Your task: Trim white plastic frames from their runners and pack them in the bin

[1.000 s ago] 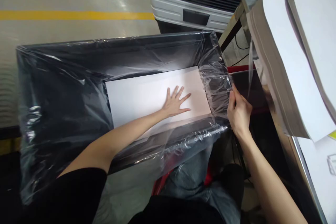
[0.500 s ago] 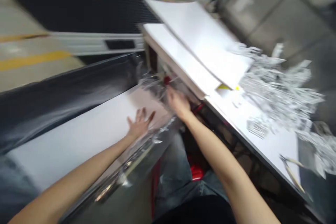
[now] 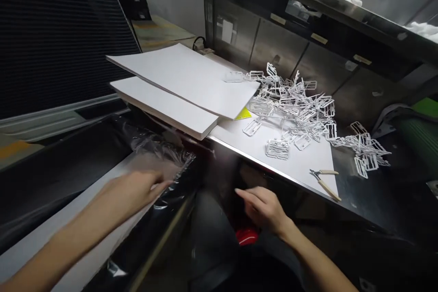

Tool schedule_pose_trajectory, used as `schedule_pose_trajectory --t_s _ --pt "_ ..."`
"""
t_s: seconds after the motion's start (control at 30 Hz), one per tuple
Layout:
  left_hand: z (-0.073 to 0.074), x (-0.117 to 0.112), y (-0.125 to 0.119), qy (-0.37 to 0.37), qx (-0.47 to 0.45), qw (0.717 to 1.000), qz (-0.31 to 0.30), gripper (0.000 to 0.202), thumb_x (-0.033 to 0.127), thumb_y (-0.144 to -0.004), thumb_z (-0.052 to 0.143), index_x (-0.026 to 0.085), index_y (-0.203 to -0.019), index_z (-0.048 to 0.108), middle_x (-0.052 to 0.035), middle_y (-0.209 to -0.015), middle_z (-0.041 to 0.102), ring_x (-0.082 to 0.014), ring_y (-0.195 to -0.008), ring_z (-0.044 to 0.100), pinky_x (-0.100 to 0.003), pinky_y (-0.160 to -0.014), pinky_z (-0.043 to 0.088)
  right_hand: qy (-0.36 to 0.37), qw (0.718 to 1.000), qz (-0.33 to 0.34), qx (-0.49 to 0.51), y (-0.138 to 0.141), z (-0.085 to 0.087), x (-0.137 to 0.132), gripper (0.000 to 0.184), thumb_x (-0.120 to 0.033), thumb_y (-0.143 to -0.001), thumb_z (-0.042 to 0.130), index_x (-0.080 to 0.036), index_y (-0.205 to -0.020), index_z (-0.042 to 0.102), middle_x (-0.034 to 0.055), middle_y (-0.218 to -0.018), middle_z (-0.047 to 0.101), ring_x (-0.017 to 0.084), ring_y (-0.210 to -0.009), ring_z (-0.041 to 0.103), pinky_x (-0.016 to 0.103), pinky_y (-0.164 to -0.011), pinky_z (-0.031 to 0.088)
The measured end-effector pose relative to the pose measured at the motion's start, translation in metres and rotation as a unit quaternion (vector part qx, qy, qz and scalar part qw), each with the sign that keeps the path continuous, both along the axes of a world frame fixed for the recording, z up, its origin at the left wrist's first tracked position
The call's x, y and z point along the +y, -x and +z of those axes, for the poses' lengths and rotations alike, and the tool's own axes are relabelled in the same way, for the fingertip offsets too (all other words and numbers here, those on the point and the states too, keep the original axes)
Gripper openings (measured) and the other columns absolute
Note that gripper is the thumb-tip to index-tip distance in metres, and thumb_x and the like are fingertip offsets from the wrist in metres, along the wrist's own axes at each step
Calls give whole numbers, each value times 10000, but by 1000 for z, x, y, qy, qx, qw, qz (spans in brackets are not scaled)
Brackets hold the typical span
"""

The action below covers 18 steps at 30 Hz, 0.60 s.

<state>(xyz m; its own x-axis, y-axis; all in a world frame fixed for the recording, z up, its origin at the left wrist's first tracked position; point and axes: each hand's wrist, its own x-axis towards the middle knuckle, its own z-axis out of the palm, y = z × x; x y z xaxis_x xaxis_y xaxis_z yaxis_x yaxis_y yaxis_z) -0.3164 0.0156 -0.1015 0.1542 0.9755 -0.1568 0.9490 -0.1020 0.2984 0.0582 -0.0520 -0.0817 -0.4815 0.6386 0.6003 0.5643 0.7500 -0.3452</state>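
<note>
My left hand (image 3: 133, 188) is over the white sheets (image 3: 102, 180) in a box or bin lined with black plastic (image 3: 71, 159). Its fingers are loosely bent, the thumb stands apart, and I see nothing in its grip. Crumpled clear plastic (image 3: 157, 146) bunches just beyond it. My right hand (image 3: 263, 207) hovers in front of the table edge, index finger stretched out and the others curled loosely, with no object visible in it. Below that hand shows something red (image 3: 247, 236). Stacked white boards (image 3: 191, 77) overhang the table's left end.
Many white plastic frames (image 3: 301, 105) are heaped on the metal table (image 3: 362, 205). Side cutters (image 3: 325, 182) with pale handles rest near its front edge. Something yellow (image 3: 243, 114) peeks from under the boards. A metal shelf (image 3: 308, 7) runs above the back.
My view has swung right toward the table. My left hand, spread flat on the white sheets before, is now loosely bent. My right hand has drawn back from beside the clear plastic.
</note>
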Motion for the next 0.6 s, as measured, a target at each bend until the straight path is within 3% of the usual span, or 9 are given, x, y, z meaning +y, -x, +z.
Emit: schedule_pose_trajectory --t_s 0.07,0.13,0.2,0.3,0.37,0.43,0.5,0.6 --pt "42 -13 -58 -62 -75 990 -107 534 610 -982 349 322 -940 797 -82 -916 782 -323 -804 735 -478 -744 594 5 999 -36 6 -50 10 -16 529 -58 -1021 491 -277 -1494 586 41 -1006 751 188 -776 733 298 -671 638" --pt "71 -13 -126 -123 -155 957 -215 453 510 -1047 374 322 -1220 747 -74 -1146 783 -271 -1011 743 -415 -884 611 -2 995 -98 29 -87 19 -17 518 -63 -1025 536 -289 -1487 595 51 -1047 748 200 -795 734 319 -704 648" --pt "86 3 -193 -168 -166 927 -290 427 410 -1071 404 274 -1394 649 -87 -1295 740 -263 -1178 693 -409 -1023 573 -8 985 -164 59 -111 25 -7 473 -89 -1034 570 -283 -1463 613 66 -1095 737 200 -769 714 330 -698 645" --pt "88 49 -268 -130 -119 932 -316 629 403 -1013 600 155 -1571 452 -154 -1577 540 -309 -1447 509 -436 -1208 434 18 965 -237 106 -125 24 15 375 -170 -1048 579 -235 -1413 632 76 -1101 711 176 -695 656 315 -640 621" --pt "86 80 -296 -97 -85 945 -301 806 433 -925 735 89 -1580 416 -220 -1548 540 -374 -1425 514 -477 -1181 445 33 957 -256 130 -127 19 25 344 -194 -1053 565 -215 -1389 636 68 -1061 696 163 -663 621 306 -634 610" --pt "84 103 -308 -67 -60 952 -292 883 463 -809 850 80 -1519 491 -227 -1426 617 -401 -1320 586 -470 -1096 499 31 957 -251 143 -127 12 28 341 -187 -1065 546 -213 -1395 628 61 -1022 681 162 -661 608 305 -649 605" --pt "84 116 -313 -38 -45 957 -285 869 504 -734 895 114 -1438 569 -188 -1322 658 -377 -1222 638 -420 -1006 534 29 960 -238 146 -128 7 28 352 -170 -1079 521 -225 -1413 617 59 -1009 670 172 -697 622 315 -693 609" --pt "85 124 -319 -5 -38 963 -265 733 596 -729 857 164 -1283 647 -129 -1187 679 -326 -1081 679 -363 -865 546 36 963 -220 148 -131 3 26 373 -148 -1082 498 -230 -1430 605 68 -1035 669 196 -769 657 340 -762 610"
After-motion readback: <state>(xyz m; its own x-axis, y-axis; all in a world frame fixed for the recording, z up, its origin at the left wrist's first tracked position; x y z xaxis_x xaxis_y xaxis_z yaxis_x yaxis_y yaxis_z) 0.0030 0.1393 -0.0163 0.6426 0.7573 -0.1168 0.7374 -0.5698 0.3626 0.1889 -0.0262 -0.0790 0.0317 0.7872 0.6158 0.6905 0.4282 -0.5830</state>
